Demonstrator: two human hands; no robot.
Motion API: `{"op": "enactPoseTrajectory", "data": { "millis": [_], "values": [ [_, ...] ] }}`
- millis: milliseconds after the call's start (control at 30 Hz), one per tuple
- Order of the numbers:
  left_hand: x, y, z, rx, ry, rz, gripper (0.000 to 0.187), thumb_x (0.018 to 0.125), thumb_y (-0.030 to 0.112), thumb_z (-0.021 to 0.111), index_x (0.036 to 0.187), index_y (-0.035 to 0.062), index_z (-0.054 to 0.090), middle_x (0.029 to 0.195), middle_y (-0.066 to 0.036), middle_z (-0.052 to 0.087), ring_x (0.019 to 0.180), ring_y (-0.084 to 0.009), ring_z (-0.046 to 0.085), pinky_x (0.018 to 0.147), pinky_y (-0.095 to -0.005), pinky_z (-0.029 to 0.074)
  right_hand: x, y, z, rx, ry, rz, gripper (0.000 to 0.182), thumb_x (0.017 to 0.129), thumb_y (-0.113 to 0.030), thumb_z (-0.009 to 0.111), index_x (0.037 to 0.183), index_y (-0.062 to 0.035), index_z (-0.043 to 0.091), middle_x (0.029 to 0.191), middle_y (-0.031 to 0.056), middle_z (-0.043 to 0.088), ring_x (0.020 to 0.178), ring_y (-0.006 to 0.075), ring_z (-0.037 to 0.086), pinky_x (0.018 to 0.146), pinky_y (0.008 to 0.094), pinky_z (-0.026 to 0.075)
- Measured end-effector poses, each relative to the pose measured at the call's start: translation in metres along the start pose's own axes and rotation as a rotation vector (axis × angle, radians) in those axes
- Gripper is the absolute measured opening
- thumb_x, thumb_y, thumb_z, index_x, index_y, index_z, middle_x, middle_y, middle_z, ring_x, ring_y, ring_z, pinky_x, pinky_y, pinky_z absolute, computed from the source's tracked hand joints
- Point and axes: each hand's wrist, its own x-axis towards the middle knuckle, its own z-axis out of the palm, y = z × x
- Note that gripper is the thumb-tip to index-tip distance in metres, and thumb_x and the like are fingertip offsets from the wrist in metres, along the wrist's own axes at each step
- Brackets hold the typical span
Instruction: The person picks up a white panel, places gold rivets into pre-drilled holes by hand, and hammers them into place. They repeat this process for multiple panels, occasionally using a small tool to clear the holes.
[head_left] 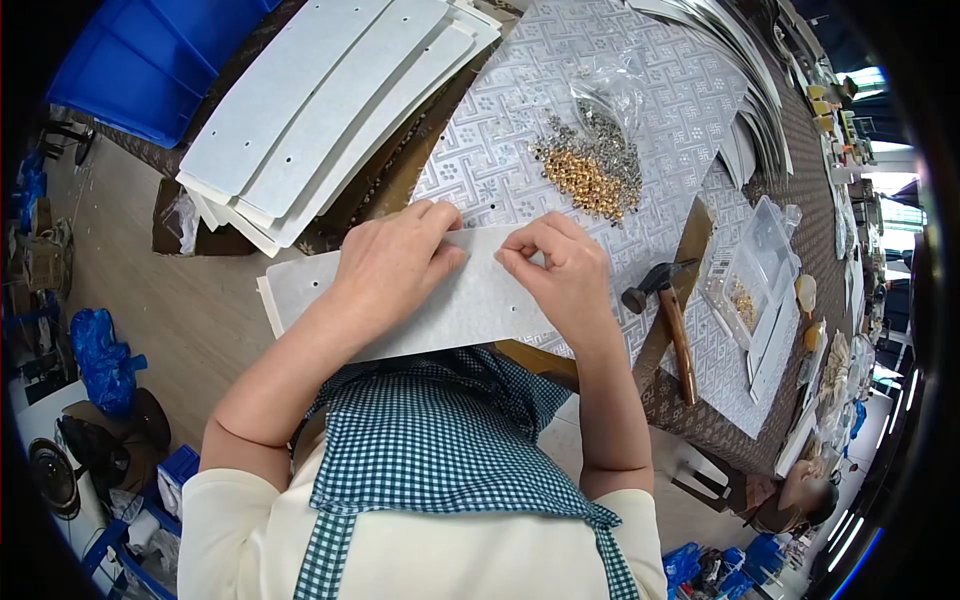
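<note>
A pale grey-white panel (480, 300) with small punched holes lies across the near edge of the table, over at least one more sheet. My left hand (395, 262) rests on it, fingers bent and thumb at its surface. To the right, my right hand (560, 265) has thumb and index finger pinched together above the panel's far edge; what they hold, if anything, is too small to name. Beyond the hands, gold and silver metal pieces (590, 175) lie in a pile beside a clear plastic bag (610, 88).
A hammer (672, 325) lies across a metal strip (692, 240) at the right, near a clear plastic box (752, 265). Stacked white panels (320, 95) and a blue bin (150, 65) are at the upper left. Curved strips (735, 60) lie at the far right.
</note>
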Motion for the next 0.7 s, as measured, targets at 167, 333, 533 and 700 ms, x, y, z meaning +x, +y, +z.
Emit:
{"op": "enactPoseTrajectory", "data": {
  "millis": [167, 333, 533, 700],
  "values": [
    [0.000, 0.000, 0.000, 0.003, -0.004, 0.001, 0.026, 0.087, 0.022, 0.069, 0.108, 0.0071, 0.061, 0.104, -0.011, 0.069, 0.085, -0.0286, 0.069, 0.074, -0.0405, 0.052, -0.004, -0.001, -0.002, 0.018, -0.005, 0.009, 0.007, 0.079, -0.008, 0.074, 0.084, -0.0066, 0.070, 0.081, 0.0032, 0.064, 0.069, 0.0194, 0.064, 0.061, 0.0329, 0.050],
    [0.000, 0.000, 0.001, 0.013, -0.004, 0.000, 0.026, 0.087, 0.022, 0.069, 0.108, 0.0083, 0.062, 0.104, -0.010, 0.069, 0.085, -0.0281, 0.069, 0.074, -0.0405, 0.052, -0.005, -0.008, -0.007, 0.044, 0.025, 0.115, 0.010, 0.082, -0.008, 0.073, 0.091, -0.0049, 0.068, 0.083, 0.0063, 0.064, 0.069, 0.0185, 0.064, 0.063, 0.0314, 0.051],
    [0.001, -0.002, 0.002, -0.012, 0.006, 0.011, 0.025, 0.087, 0.023, 0.067, 0.104, 0.0061, 0.061, 0.099, -0.011, 0.069, 0.086, -0.0320, 0.068, 0.072, -0.0446, 0.052, -0.051, 0.026, -0.089, -0.148, 0.319, 0.291, 0.017, 0.084, -0.010, 0.073, 0.096, -0.0029, 0.064, 0.091, 0.0095, 0.062, 0.081, 0.0202, 0.061, 0.071, 0.0323, 0.051],
    [0.001, -0.002, 0.004, -0.005, 0.026, 0.022, 0.025, 0.087, 0.023, 0.068, 0.105, 0.0068, 0.061, 0.101, -0.011, 0.069, 0.086, -0.0307, 0.068, 0.073, -0.0432, 0.052, -0.119, 0.066, -0.148, -0.547, -0.012, 0.623, 0.033, 0.083, -0.023, 0.073, 0.105, -0.0032, 0.058, 0.098, 0.0132, 0.059, 0.090, 0.0329, 0.061, 0.078, 0.0453, 0.047]
  ]
}}
